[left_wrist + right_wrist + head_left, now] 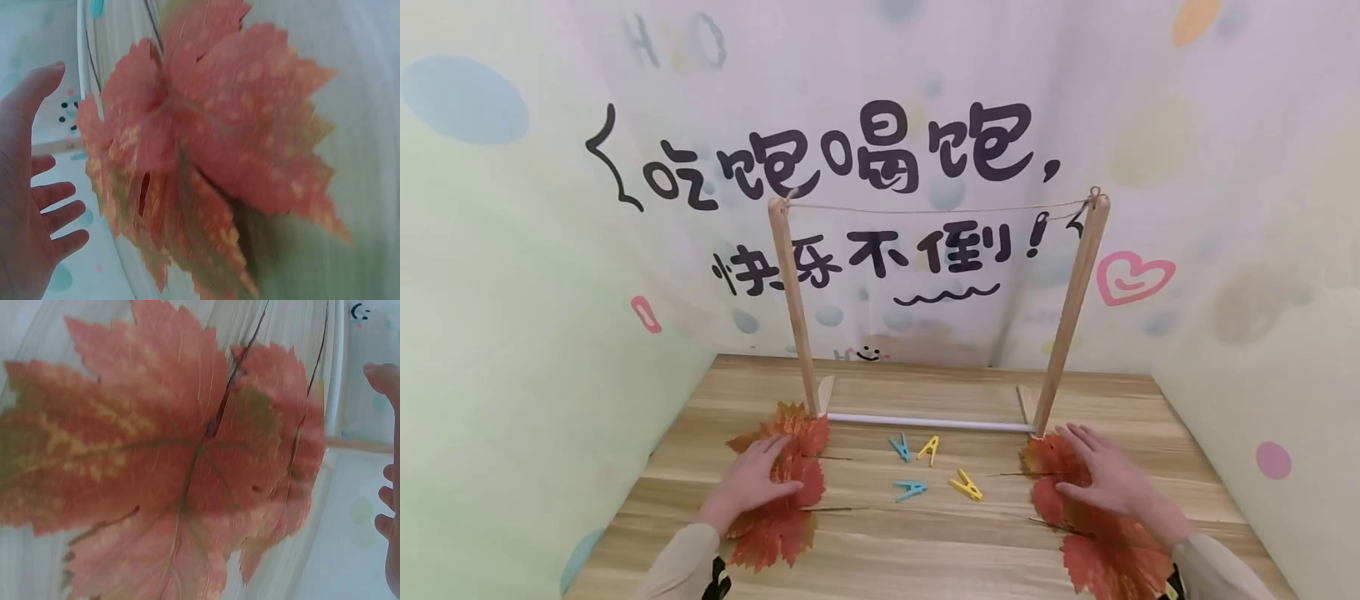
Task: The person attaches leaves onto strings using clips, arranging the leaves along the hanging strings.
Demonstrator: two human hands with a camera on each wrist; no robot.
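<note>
My left hand (754, 482) is over red-orange artificial maple leaves (775, 537) with thin dark stems, at the left of the wooden table. In the left wrist view its fingers (59, 215) are spread apart and the thumb stands away, with a large leaf (250, 112) beside them. Over similar leaves (1112, 554) at the right is my right hand (1108, 477), its fingers loosely extended. The right wrist view shows a broad leaf (144, 456) with dark stems, and the right hand (390, 456) partly cut off at the edge. Neither hand grips anything.
Between the hands lie two blue clothespins (911, 490) and two yellow clothespins (966, 485). Behind them stands a wooden frame (1071, 321), with twine (917, 211) strung across its top and a white rod (925, 422) along its base. A printed curtain (880, 75) encloses the table.
</note>
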